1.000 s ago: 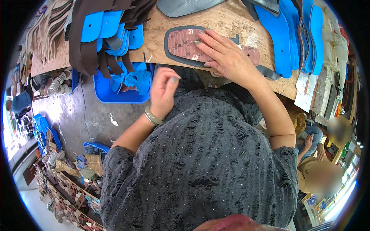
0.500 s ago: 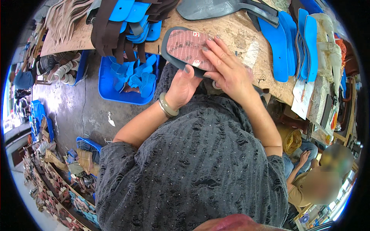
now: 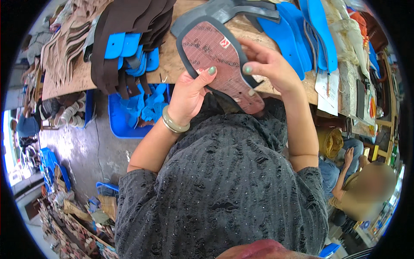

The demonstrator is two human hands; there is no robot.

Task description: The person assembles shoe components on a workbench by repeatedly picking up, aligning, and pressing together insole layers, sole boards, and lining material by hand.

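Note:
A reddish-brown insole board (image 3: 211, 49) with a dark grey border around its edge is held above the near edge of the workbench, its wide end away from me. My left hand (image 3: 189, 95) grips its left side, thumb lying on the reddish face and the other fingers underneath. On the opposite side my right hand (image 3: 274, 67) has its thumb at the dark border, with the fingers curled behind that edge. The narrow end tilts down toward my lap. Dark grey sheet pieces (image 3: 224, 12) lie on the bench just beyond the board.
Stacked dark brown strips (image 3: 129, 19) with blue pieces cover the bench's left part, beside beige strips (image 3: 69, 47). Blue insole-shaped pieces (image 3: 289, 34) stand at the right. A blue bin (image 3: 118, 129) of blue scraps sits on the floor. Another person (image 3: 345, 181) sits at the right.
The board has been raised and turned, showing more of its face. My right hand has slid off the face to the right border. My left thumb now lies on the face.

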